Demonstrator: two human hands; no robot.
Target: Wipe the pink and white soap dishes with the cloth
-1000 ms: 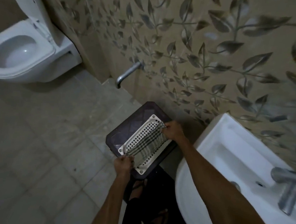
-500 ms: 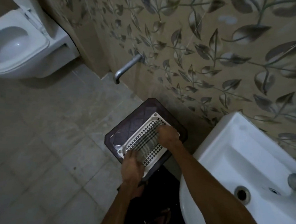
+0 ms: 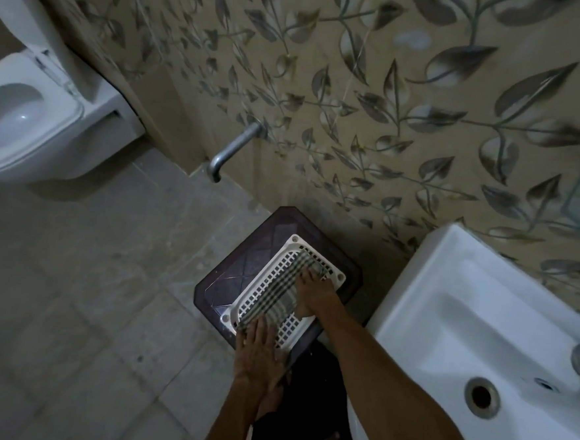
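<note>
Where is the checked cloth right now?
The cloth lies stretched across the white soap dish on the dark stool, low in the middle, left of the sink, under the left hand and right hand.

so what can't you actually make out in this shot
Head view only:
- Pink soap dish: none visible; only the white soap dish shows.
- White dish's middle: covered by the checked cloth and both hands.
- Left hand and right hand: flat on the cloth.
- Dark stool under the dish: legs hidden by its top.
- Toilet and washbasin: cut off by frame edges.
</note>
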